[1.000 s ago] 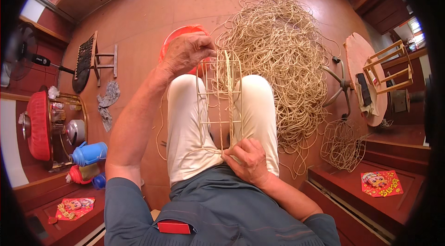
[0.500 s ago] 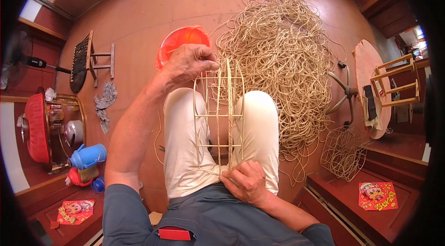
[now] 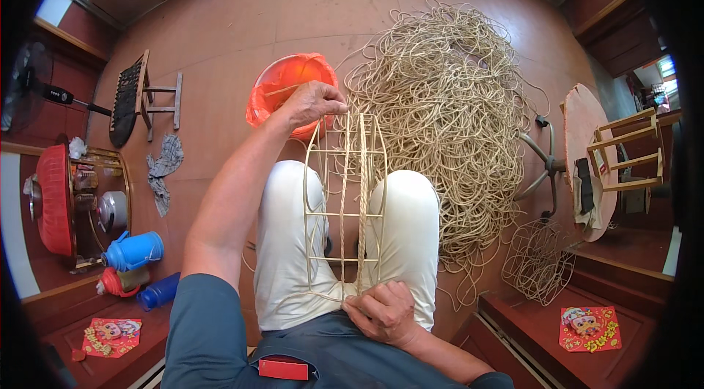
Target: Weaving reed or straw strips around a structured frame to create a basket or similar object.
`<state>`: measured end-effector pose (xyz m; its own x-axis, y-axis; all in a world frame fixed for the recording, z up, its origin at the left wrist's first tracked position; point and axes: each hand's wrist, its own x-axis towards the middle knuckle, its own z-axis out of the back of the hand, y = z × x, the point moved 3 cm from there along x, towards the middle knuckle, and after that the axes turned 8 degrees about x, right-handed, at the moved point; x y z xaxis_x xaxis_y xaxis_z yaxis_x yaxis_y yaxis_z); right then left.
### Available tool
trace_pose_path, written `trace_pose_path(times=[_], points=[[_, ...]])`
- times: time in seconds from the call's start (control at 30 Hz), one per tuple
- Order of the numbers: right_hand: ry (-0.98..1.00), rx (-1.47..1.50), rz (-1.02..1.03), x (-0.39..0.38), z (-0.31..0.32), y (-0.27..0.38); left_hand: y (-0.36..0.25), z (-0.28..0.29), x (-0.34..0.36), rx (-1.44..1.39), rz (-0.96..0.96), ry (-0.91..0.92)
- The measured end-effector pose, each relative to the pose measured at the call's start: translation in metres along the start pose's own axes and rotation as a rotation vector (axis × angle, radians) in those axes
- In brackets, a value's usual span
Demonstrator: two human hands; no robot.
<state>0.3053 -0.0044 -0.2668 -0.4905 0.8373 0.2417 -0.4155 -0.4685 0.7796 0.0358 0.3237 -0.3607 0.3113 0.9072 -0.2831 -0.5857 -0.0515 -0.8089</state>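
Note:
A long, narrow wire frame (image 3: 307, 198) with rounded ends lies lengthwise over my lap, between my white-trousered knees. Pale twisted cord (image 3: 363, 198) runs along it in two lines, the right one thicker. At the frame's far end, the closed fingertips of my left hand (image 3: 314, 104) pinch the cord. My right hand (image 3: 384, 313) is closed at the near end, thumb and fingers pressed on the cord where the strands meet; its fingers partly hide that spot. A loose loop of cord curves left from there over my thigh.
A large heap of tangled cord (image 3: 455, 125) covers the floor ahead right. Just beyond my left hand stands an orange-red lined bucket (image 3: 265, 99). At right are another wire frame (image 3: 539, 261) and a round-topped table (image 3: 587, 125); at left, a low stool (image 3: 165, 88) and blue flask (image 3: 136, 250).
The whole view has shifted, so my knees and the frame sit slightly lower in it. Both hands keep their places at the frame's two ends, still closed.

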Motion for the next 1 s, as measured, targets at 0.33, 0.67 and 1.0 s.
trace_pose_path(times=[0.33,0.67,1.0], points=[[0.008,-0.015,0.0,-0.003,-0.001,-0.004,-0.013,0.003,0.003,0.064,0.058,0.198],[-0.27,0.194,0.036,0.0,0.029,0.0,-0.099,0.064,-0.038,0.143,-0.179,-0.108],[-0.473,0.581,-0.195,0.129,0.106,-0.007,-0.236,0.054,-0.18,0.486,-0.445,-0.459]])
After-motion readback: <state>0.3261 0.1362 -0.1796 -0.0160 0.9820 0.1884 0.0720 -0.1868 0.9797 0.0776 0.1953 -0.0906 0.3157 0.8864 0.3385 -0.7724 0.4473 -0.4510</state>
